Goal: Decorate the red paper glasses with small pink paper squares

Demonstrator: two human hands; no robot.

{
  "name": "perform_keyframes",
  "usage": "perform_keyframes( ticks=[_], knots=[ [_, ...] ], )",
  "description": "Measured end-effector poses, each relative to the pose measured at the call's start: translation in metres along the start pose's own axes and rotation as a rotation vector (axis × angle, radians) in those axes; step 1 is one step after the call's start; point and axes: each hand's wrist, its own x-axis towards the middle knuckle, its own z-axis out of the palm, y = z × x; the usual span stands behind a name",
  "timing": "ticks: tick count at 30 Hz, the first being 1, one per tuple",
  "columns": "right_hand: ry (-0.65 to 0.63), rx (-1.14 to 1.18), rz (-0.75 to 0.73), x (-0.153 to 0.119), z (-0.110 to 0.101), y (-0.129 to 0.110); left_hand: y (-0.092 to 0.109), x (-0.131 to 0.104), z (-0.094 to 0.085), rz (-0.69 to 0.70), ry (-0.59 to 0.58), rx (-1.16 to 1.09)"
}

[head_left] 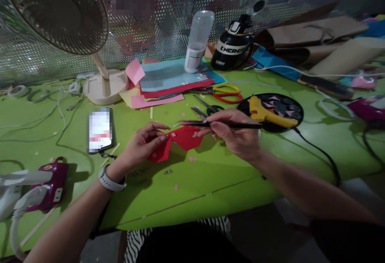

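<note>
Red cut paper (187,138) with angular edges is held up over the green table, small pale pink bits on it. My left hand (147,140) pinches its left part between thumb and fingers. In my right hand (236,134) lies a slim black stick-like tool (245,125), level, its left end over the red paper's top edge. Blur hides whether it is a pen or tweezers. The lower fingers of that hand are close to the paper's right end; contact is unclear. Behind the right hand are black-handled scissors (214,110), partly covered.
A yellow glue gun (267,112) rests on a black round tray (293,108), its cord running right. Red-and-yellow scissors (228,93), coloured sheets (168,76), a bottle (194,56), black jug (233,46), fan (105,86), phone (100,130) and purple power strip (55,179) surround the hands.
</note>
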Motion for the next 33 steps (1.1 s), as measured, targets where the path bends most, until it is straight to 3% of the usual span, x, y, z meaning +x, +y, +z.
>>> perform_keyframes(
  ticks=[2,4,7,10,15,22,33],
  knots=[
    [0.013,-0.123,-0.098,0.003,-0.004,0.001,0.000,0.000,0.001,-0.001,-0.012,-0.032],
    [-0.078,-0.279,-0.145,0.006,-0.006,0.003,-0.001,-0.001,0.002,0.005,-0.029,-0.046],
    [-0.271,-0.424,-0.131,0.009,-0.005,0.009,-0.001,-0.001,0.003,0.019,-0.068,-0.017],
    [-0.359,-0.429,-0.101,0.009,-0.002,0.013,-0.001,-0.001,0.002,0.054,-0.098,0.031],
    [-0.377,-0.427,-0.105,0.006,0.001,0.010,-0.003,-0.002,0.004,0.129,-0.116,0.078],
    [-0.425,-0.443,-0.233,0.004,0.008,-0.002,-0.004,-0.005,0.012,0.112,-0.136,0.107],
    [-0.437,-0.472,-0.276,0.002,0.010,-0.001,-0.002,-0.005,0.014,0.195,-0.089,0.173]
  ],
)
